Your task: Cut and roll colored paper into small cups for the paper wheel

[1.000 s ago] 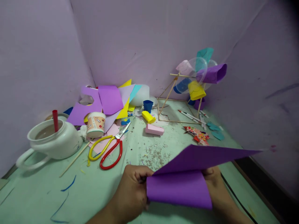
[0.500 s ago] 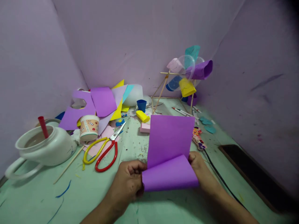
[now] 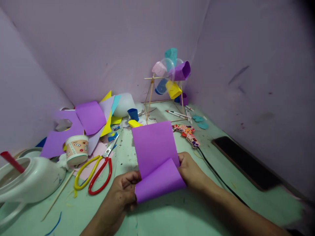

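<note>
A purple sheet of paper (image 3: 156, 146) is held up over the table, its lower part curled over into a loose fold. My left hand (image 3: 124, 191) pinches the lower left corner of the fold. At the sheet's right edge, my right hand (image 3: 190, 168) grips the paper, its fingertips partly hidden behind it. Left of my hands lie scissors (image 3: 100, 172) with one yellow and one red handle, blades apart. A floral-patterned glue gun (image 3: 188, 134) rests just beyond my right hand.
At left are a white pot (image 3: 36, 180), a paper cup (image 3: 76, 150) and purple sheets (image 3: 90, 117). A stick frame (image 3: 150, 98) with coloured paper cups stands at the back. A black phone (image 3: 246, 164) lies right, near the cord (image 3: 219, 177).
The view has turned right, so most things appear further left. Both hands still hold the purple sheet, which now tilts more, and more of the glue gun shows.
</note>
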The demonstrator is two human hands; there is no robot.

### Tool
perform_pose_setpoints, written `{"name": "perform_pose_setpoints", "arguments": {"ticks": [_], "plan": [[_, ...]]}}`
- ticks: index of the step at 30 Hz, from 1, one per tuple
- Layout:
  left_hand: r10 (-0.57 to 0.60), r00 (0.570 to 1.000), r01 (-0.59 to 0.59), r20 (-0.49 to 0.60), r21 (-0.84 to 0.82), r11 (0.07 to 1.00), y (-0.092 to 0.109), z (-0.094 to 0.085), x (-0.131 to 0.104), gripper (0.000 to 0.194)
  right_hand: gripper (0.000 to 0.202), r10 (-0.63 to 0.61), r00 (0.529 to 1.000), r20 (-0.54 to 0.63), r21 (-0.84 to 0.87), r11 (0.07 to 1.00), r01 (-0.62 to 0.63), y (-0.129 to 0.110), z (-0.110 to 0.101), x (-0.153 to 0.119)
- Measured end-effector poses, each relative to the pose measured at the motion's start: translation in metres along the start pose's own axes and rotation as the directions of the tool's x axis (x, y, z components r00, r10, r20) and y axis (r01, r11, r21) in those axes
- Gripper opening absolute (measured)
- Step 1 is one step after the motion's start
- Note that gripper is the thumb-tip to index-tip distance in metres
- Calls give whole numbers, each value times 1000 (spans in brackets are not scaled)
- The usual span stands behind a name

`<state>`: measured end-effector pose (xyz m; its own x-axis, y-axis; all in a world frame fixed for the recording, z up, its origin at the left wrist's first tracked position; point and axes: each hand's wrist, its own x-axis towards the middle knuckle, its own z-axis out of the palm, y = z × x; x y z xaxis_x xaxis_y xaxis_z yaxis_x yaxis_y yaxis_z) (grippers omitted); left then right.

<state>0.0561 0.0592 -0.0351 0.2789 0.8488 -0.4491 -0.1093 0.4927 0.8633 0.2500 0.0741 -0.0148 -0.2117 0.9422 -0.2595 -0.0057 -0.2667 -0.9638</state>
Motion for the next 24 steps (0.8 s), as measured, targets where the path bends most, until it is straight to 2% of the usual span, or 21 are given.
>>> {"name": "perform_pose_setpoints", "arguments": {"ticks": [2,6,9,12,18,20,24], "plan": [[-8,1000,7,30,49,999,3,-1,0,33,9,22,1000,4,-23,999,-22,-1,-1,-1],[-6,1000,2,26,168,986,13,-8,-3,33,15,39,999,-3,-87,995,-39,-4,-4,-2],[2,999,8,-45,214,977,21,-17,-9,35,16,38,999,3,-124,992,-37,-5,-6,-2],[47,993,-20,-109,234,972,27,-17,-13,41,18,15,1000,18,-171,985,-12,-3,-7,-3],[65,991,-96,118,281,955,22,-2,-13,42,13,12,998,64,-189,982,0,0,-4,-4],[84,989,-122,121,346,930,19,-2,-12,41,10,4,997,75,-187,982,10,1,-3,-4],[176,983,-173,47,541,823,12,-4,-14,39,11,-66,997,50,-186,980,74,7,1,-3]]}}
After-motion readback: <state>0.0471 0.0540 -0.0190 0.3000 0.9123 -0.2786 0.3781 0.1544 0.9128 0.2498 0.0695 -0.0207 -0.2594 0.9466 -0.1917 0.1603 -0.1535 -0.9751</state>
